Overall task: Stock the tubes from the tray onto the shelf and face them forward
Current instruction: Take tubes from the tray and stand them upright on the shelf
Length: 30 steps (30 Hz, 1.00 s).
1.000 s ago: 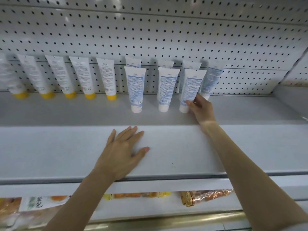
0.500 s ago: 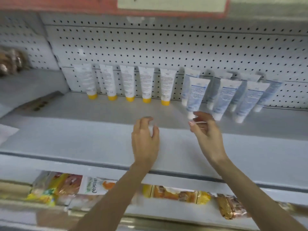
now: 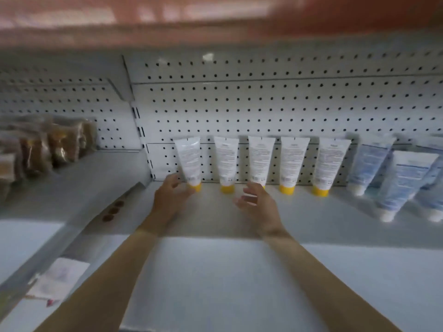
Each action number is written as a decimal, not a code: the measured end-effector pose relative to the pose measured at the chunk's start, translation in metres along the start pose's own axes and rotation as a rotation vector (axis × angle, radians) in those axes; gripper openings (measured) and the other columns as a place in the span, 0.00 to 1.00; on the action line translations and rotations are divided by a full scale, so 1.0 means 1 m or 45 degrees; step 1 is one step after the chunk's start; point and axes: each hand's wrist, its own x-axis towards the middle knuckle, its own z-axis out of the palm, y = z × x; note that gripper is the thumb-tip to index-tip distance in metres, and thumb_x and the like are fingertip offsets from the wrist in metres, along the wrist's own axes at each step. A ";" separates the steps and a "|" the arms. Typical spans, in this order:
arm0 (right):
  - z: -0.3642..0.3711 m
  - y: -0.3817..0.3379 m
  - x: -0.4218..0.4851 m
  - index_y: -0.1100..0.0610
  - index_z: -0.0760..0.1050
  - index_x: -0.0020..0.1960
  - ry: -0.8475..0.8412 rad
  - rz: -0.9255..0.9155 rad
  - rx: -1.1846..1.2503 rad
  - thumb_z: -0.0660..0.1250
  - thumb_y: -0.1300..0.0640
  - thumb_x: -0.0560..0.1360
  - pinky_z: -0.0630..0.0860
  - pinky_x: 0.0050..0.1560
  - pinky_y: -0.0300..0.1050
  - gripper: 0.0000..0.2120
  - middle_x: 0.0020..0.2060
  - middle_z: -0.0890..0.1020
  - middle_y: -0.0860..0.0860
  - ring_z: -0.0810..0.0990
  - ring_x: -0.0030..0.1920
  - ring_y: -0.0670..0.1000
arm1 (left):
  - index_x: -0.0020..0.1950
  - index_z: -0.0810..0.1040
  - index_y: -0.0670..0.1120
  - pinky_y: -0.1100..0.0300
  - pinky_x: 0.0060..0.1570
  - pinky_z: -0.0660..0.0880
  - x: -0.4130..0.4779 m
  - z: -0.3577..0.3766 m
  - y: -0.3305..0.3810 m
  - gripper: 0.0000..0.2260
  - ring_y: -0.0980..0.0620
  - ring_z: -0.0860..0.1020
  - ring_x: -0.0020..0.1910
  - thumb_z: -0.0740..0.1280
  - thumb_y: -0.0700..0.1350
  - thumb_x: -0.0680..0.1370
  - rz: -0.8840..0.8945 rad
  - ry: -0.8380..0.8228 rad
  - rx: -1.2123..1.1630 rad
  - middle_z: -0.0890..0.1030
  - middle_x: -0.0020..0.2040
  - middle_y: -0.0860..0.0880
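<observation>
Five yellow-capped tubes [image 3: 261,161] stand cap-down at the back of the shelf [image 3: 215,271], leaning on the pegboard [image 3: 239,104]; the tray is out of view. Both hands are spread and hold nothing: the left hand [image 3: 171,200] is at the cap of the leftmost tube [image 3: 189,161] (blur hides any contact), the right hand [image 3: 257,203] just before the third. The likely risk is a careless nudge: a leaning tube could slide, topple its neighbour and spoil the row's facing.
</observation>
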 end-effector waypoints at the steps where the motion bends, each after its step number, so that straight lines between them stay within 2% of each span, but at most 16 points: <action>1: 0.011 0.001 0.006 0.58 0.71 0.63 0.017 0.011 -0.075 0.72 0.62 0.72 0.76 0.49 0.36 0.22 0.55 0.76 0.53 0.76 0.50 0.48 | 0.64 0.73 0.50 0.53 0.59 0.74 0.010 0.000 -0.001 0.38 0.52 0.78 0.55 0.75 0.61 0.57 0.012 -0.041 -0.013 0.79 0.57 0.52; 3: 0.027 0.003 0.018 0.58 0.72 0.60 0.089 0.029 -0.204 0.73 0.59 0.72 0.75 0.54 0.43 0.20 0.51 0.77 0.52 0.75 0.49 0.48 | 0.62 0.75 0.54 0.57 0.57 0.73 0.025 0.002 -0.006 0.32 0.55 0.78 0.54 0.76 0.58 0.60 0.033 -0.086 0.032 0.81 0.55 0.54; 7: 0.044 0.003 0.043 0.60 0.73 0.52 0.162 0.019 -0.392 0.74 0.55 0.69 0.69 0.43 0.41 0.16 0.41 0.76 0.50 0.74 0.43 0.50 | 0.55 0.78 0.57 0.56 0.58 0.73 0.041 0.004 -0.012 0.21 0.58 0.79 0.50 0.75 0.58 0.64 0.082 -0.112 0.130 0.81 0.49 0.60; 10: 0.050 -0.001 0.055 0.58 0.70 0.46 0.206 0.018 -0.461 0.73 0.55 0.71 0.66 0.41 0.42 0.13 0.39 0.76 0.50 0.74 0.42 0.52 | 0.57 0.80 0.54 0.59 0.55 0.72 0.041 0.002 -0.012 0.17 0.56 0.79 0.50 0.75 0.52 0.69 0.108 -0.156 0.081 0.81 0.49 0.57; 11: 0.051 -0.002 0.058 0.58 0.70 0.45 0.229 0.017 -0.481 0.72 0.55 0.72 0.64 0.39 0.41 0.12 0.39 0.76 0.50 0.73 0.42 0.51 | 0.57 0.80 0.54 0.59 0.55 0.72 0.040 0.001 -0.012 0.17 0.56 0.79 0.51 0.75 0.53 0.69 0.119 -0.155 0.056 0.82 0.49 0.57; 13: 0.054 -0.001 0.065 0.58 0.74 0.48 0.239 0.001 -0.520 0.72 0.53 0.72 0.65 0.40 0.41 0.11 0.41 0.78 0.51 0.74 0.43 0.51 | 0.56 0.80 0.56 0.57 0.57 0.73 0.038 -0.002 -0.011 0.21 0.56 0.79 0.52 0.73 0.60 0.64 0.108 -0.137 0.057 0.82 0.49 0.58; 15: 0.057 0.001 0.070 0.57 0.75 0.53 0.181 -0.003 -0.599 0.71 0.50 0.72 0.70 0.45 0.43 0.15 0.44 0.79 0.49 0.76 0.46 0.51 | 0.55 0.80 0.57 0.55 0.59 0.73 0.039 -0.004 -0.012 0.24 0.56 0.79 0.51 0.70 0.63 0.61 0.094 -0.143 0.078 0.82 0.48 0.60; 18: 0.058 0.002 0.071 0.54 0.74 0.57 0.124 -0.013 -0.688 0.70 0.47 0.72 0.73 0.52 0.46 0.17 0.51 0.80 0.48 0.78 0.52 0.51 | 0.57 0.80 0.56 0.54 0.60 0.73 0.038 -0.007 -0.015 0.22 0.56 0.79 0.52 0.71 0.59 0.64 0.126 -0.156 0.074 0.81 0.49 0.60; 21: 0.060 0.002 0.071 0.53 0.74 0.57 0.102 -0.043 -0.690 0.70 0.46 0.73 0.74 0.54 0.48 0.17 0.54 0.81 0.48 0.78 0.55 0.52 | 0.59 0.80 0.53 0.54 0.59 0.74 0.038 -0.011 -0.021 0.19 0.55 0.79 0.52 0.73 0.53 0.68 0.159 -0.154 0.006 0.82 0.52 0.57; 24: 0.061 0.000 0.070 0.53 0.73 0.59 0.081 -0.033 -0.706 0.69 0.46 0.73 0.73 0.56 0.48 0.18 0.56 0.80 0.49 0.78 0.57 0.53 | 0.59 0.80 0.51 0.55 0.58 0.74 0.037 -0.012 -0.023 0.17 0.54 0.79 0.52 0.73 0.49 0.71 0.166 -0.144 -0.016 0.82 0.55 0.53; 30: 0.061 0.001 0.069 0.54 0.72 0.59 0.088 -0.032 -0.678 0.69 0.48 0.74 0.71 0.55 0.45 0.17 0.56 0.80 0.49 0.77 0.57 0.52 | 0.61 0.78 0.50 0.55 0.59 0.74 0.042 -0.009 -0.025 0.16 0.53 0.79 0.54 0.71 0.46 0.73 0.181 -0.126 -0.019 0.82 0.57 0.51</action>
